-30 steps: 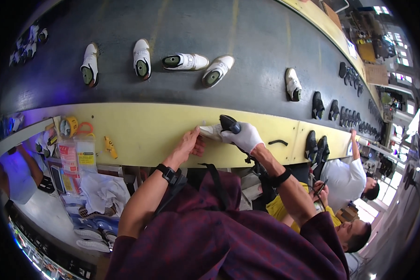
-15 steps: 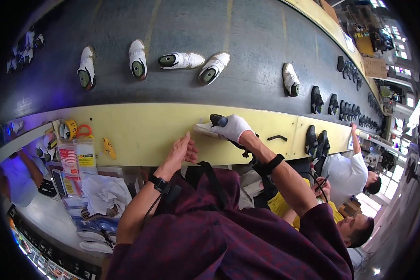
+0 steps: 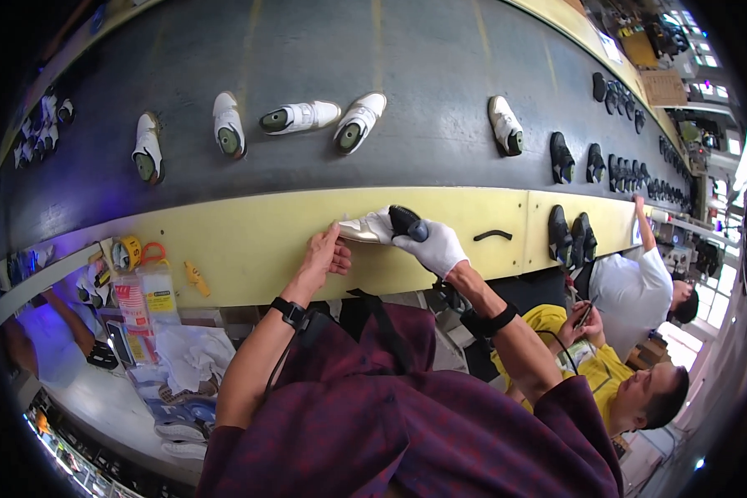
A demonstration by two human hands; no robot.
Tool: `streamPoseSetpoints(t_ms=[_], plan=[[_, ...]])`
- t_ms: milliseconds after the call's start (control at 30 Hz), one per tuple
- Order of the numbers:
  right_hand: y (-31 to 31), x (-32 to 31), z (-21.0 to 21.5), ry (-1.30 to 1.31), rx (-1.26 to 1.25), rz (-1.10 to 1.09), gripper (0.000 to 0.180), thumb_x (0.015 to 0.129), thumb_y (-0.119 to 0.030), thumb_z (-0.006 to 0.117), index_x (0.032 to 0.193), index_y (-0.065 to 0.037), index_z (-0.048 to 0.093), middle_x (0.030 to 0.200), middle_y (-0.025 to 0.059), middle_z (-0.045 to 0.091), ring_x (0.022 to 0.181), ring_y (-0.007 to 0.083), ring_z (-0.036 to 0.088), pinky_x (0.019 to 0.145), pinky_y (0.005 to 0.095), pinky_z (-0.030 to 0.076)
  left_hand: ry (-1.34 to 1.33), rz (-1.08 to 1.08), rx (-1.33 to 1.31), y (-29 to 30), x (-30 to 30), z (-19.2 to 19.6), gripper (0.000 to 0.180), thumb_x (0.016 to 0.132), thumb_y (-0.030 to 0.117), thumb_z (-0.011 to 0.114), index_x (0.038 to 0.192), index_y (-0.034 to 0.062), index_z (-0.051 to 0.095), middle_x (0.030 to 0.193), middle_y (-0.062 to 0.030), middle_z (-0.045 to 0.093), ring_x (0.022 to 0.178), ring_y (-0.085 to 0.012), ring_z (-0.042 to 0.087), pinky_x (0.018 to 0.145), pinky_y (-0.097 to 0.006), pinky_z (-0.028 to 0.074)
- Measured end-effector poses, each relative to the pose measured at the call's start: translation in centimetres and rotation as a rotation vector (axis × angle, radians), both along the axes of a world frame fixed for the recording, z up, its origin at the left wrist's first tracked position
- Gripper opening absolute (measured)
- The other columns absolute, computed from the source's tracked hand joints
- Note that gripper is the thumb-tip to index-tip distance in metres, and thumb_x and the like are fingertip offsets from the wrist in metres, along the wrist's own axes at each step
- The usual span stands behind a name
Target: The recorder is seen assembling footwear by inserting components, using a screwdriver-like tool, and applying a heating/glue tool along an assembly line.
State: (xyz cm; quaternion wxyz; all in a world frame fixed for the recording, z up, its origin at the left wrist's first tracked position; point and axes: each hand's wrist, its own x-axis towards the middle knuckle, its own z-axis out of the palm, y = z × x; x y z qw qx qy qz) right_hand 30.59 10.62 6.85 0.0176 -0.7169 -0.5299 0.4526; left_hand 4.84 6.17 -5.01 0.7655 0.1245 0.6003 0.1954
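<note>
Your left hand [image 3: 324, 256] pins the light, floppy white shoe [image 3: 365, 228] at 9 o'clock; gloved right hand [image 3: 436, 247] clenched on dark tool [image 3: 407, 221], so hold its stiff sole

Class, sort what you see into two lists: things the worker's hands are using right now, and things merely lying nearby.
In use:
left hand
gloved right hand
white shoe
black tool

Lying about:
white shoes on the dark belt
black shoes
yellow tape roll
black handle
</note>
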Motion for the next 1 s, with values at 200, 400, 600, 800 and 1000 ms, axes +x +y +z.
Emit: streamPoseSetpoints(t_ms=[200,400,600,800,1000], plan=[[-0.6,0.3,-1.9,-0.004,-0.155,0.199,0.056,0.083,-0.055,0.080,0.092,0.000,0.074,0.081,0.0217,0.073,0.081,0.0395,0.073,0.077,0.0445,0.056,-0.057,0.134,-0.076,-0.1,-0.5,2.4,0.080,0.103,0.076,0.031,0.108,0.0011,0.057,0.081,-0.0094,0.063,0.064,-0.0210,0.065,0.060,-0.042,0.061],[-1.0,0.3,-2.0,-0.018,-0.150,0.153,0.057,0.082,-0.055,0.080,0.093,0.000,0.074,0.084,0.0227,0.074,0.083,0.0401,0.074,0.079,0.0444,0.056,-0.015,0.437,-0.086,-4.6,-6.4,2.7,0.080,0.103,0.078,0.025,0.099,0.0060,0.058,0.066,-0.0032,0.053,0.051,-0.0180,0.051,0.054,-0.040,0.053],[-1.1,1.4,-1.6,0.025,-0.159,0.128,0.054,0.082,-0.051,0.081,0.098,0.001,0.076,0.088,0.0224,0.075,0.086,0.0374,0.074,0.081,0.0435,0.057,-0.022,0.435,-0.009,-3.7,-8.8,4.9,0.073,0.105,0.076,0.025,0.089,0.0129,0.058,0.059,0.0019,0.044,0.047,-0.0148,0.043,0.055,-0.040,0.048],[-1.6,4.1,0.4,0.058,-0.101,-0.040,0.052,0.084,-0.047,0.080,0.099,0.002,0.076,0.083,0.0176,0.075,0.077,0.0279,0.074,0.076,0.0392,0.057,0.012,0.421,0.014,-3.6,-9.1,5.1,0.073,0.104,0.077,0.027,0.090,0.0123,0.057,0.060,0.0016,0.045,0.047,-0.0140,0.042,0.053,-0.037,0.047],[-0.3,1.9,-1.1,0.025,-0.161,0.091,0.052,0.083,-0.049,0.081,0.093,0.002,0.073,0.079,0.0184,0.073,0.076,0.0311,0.073,0.075,0.0411,0.056,0.023,0.358,0.004,-2.2,-6.5,4.0,0.075,0.105,0.075,0.027,0.097,0.0062,0.057,0.065,-0.0021,0.051,0.049,-0.0142,0.047,0.051,-0.034,0.051]])
